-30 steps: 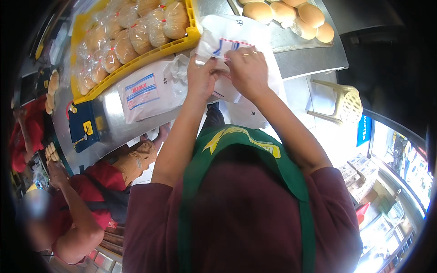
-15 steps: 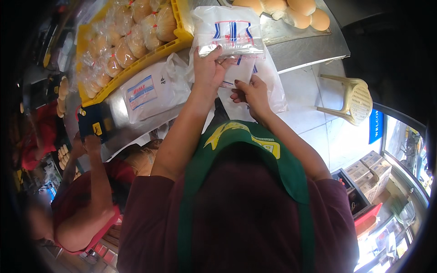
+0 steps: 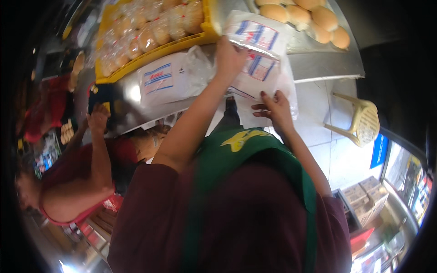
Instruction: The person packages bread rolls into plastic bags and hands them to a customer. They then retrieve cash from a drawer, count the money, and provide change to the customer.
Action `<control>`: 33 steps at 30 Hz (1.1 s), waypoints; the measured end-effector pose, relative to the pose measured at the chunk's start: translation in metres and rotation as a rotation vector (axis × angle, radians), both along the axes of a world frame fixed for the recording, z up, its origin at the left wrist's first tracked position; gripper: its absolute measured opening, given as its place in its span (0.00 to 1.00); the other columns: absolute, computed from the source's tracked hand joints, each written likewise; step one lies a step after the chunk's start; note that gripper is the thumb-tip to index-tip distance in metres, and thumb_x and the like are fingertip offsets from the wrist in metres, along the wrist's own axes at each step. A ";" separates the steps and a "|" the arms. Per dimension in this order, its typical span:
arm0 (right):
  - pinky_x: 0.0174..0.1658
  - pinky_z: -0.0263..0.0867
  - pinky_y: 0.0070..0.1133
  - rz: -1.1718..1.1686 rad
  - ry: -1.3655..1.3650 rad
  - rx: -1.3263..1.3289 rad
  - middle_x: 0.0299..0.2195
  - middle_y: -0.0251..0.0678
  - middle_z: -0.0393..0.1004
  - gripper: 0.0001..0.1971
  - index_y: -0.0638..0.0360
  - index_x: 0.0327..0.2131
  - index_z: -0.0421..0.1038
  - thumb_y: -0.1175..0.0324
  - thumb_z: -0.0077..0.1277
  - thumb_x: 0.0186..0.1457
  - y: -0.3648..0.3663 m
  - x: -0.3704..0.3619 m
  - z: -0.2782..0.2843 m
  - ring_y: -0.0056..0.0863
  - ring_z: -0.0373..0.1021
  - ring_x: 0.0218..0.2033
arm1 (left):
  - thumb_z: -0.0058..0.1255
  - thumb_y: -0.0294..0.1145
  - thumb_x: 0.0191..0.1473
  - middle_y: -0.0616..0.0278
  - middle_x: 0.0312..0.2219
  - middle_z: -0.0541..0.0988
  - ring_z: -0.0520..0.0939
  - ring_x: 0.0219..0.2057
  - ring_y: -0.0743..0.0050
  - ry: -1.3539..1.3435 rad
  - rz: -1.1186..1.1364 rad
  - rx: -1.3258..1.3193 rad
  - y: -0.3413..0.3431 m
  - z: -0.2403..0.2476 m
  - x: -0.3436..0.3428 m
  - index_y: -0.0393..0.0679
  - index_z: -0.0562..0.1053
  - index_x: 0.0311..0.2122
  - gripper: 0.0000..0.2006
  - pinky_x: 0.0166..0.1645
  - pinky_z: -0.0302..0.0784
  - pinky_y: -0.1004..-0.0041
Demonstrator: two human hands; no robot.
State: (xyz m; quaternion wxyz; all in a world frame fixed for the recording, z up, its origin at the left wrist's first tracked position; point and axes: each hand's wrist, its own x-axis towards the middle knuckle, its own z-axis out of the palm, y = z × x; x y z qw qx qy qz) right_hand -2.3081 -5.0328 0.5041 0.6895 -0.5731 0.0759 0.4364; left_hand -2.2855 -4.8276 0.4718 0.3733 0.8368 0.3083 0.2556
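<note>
White plastic bags we grip with our left hand; our right hand, fingers parted, is near their lower edge.

1. White plastic bag, printed in blue and red, tilted at the upper centre of the frame, its lower edge shiny.
2. Matching white bag just below, partly overlapped, its print slanting likewise.

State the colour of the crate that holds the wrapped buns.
The crate is yellow; it shows best in the head view.
</note>
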 end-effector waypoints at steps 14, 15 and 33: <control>0.22 0.63 0.22 -0.011 0.013 0.202 0.29 0.44 0.73 0.16 0.73 0.42 0.65 0.71 0.50 0.52 -0.007 0.053 0.052 0.27 0.67 0.18 | 0.57 0.31 0.46 0.52 0.36 0.77 0.76 0.42 0.54 -0.077 -0.109 0.162 0.009 0.059 -0.095 0.41 0.76 0.36 0.11 0.47 0.70 0.64; 0.23 0.62 0.22 0.019 -0.001 0.224 0.28 0.44 0.73 0.16 0.73 0.42 0.65 0.71 0.50 0.51 -0.007 0.053 0.063 0.27 0.66 0.18 | 0.56 0.29 0.46 0.52 0.35 0.77 0.76 0.41 0.55 -0.090 -0.011 0.229 0.008 0.050 -0.121 0.42 0.76 0.36 0.09 0.46 0.71 0.64; 0.16 0.54 0.11 -0.012 0.226 0.338 0.23 0.43 0.70 0.07 0.68 0.34 0.65 0.75 0.50 0.51 0.021 0.102 0.126 0.18 0.60 0.17 | 0.48 0.43 0.59 0.54 0.29 0.79 0.81 0.29 0.63 -0.563 0.259 -1.237 0.042 -0.030 -0.184 0.38 0.69 0.41 0.16 0.32 0.77 0.68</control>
